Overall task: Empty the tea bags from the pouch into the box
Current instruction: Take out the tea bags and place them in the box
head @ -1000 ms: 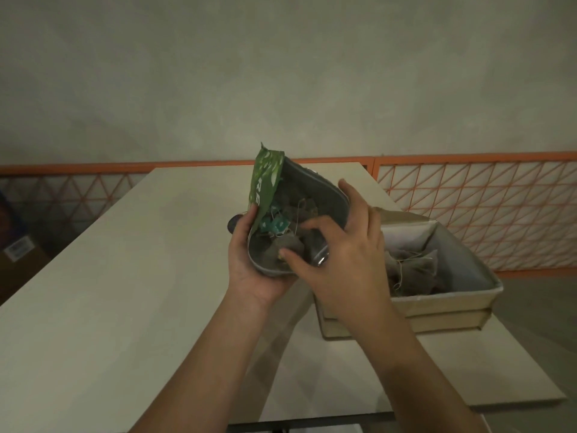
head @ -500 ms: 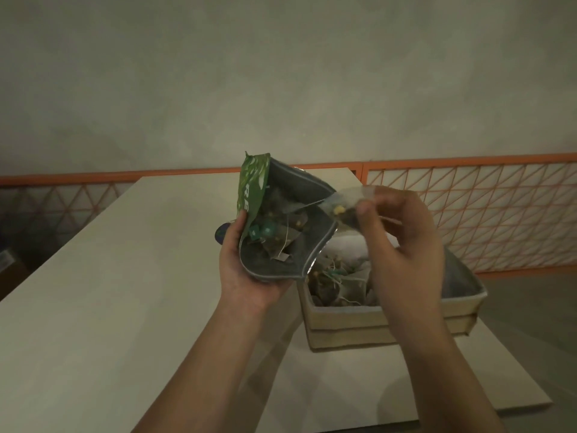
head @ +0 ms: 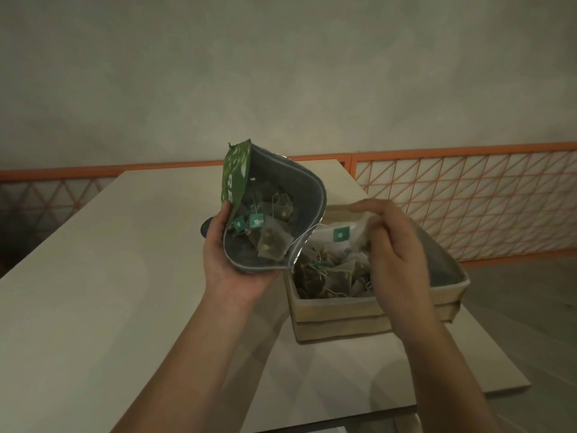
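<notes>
Head view: tea bags partly moved from pouch (head: pixel 307 195) to box (head: pixel 337 314).
Left hand (head: pixel 228 260) grips the pouch, several bags left; right hand's (head: pixel 396 254) curled fingers hover over the box, grasp unclear.

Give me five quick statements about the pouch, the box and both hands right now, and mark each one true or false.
1. The left hand holds the green pouch with its mouth open. True.
2. The pouch is already empty. False: several tea bags still lie inside it.
3. The right hand is over the box. True.
4. The box holds no tea bags yet. False: a heap of tea bags lies in it.
5. The box stands on the floor. False: it stands on the pale table.
</notes>
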{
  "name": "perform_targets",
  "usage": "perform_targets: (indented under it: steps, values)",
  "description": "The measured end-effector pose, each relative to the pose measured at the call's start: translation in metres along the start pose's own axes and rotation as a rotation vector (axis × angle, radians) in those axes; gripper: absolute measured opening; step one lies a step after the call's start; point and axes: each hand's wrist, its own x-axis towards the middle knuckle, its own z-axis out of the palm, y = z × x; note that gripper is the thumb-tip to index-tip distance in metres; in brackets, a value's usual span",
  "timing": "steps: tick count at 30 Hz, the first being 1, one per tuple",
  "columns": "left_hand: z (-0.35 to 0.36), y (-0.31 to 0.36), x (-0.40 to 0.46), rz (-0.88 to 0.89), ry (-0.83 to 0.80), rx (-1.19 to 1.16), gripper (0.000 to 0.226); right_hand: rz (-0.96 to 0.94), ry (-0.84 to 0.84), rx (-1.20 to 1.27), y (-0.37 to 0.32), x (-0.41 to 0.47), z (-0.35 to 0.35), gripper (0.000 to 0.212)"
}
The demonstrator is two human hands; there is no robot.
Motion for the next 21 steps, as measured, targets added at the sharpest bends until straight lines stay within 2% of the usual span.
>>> perform_targets:
  steps: [3, 7, 13, 18, 21]
  values:
    - [0.001, 0.0, -0.001, 0.004, 0.027, -0.003, 0.055, 0.037, -0.105, -0.083, 0.004, -0.003, 0.003, 0.023]
    - [0.002, 0.001, -0.001, 0.02, 0.044, 0.01, 0.057, 0.023, -0.24, -0.309, 0.012, -0.006, 0.003, 0.038]
    - [0.003, -0.001, -0.003, 0.015, 0.039, 0.032, 0.051, -0.025, -0.117, -0.15, 0.006, -0.005, 0.002, 0.017]
    - [0.003, 0.0, -0.003, 0.025, 0.029, 0.064, 0.048, -0.028, 0.013, 0.041, -0.015, 0.011, -0.014, 0.018]
    - [0.003, -0.001, -0.001, 0.035, -0.004, 0.024, 0.053, -0.028, 0.001, 0.042, -0.021, 0.02, -0.023, 0.017]
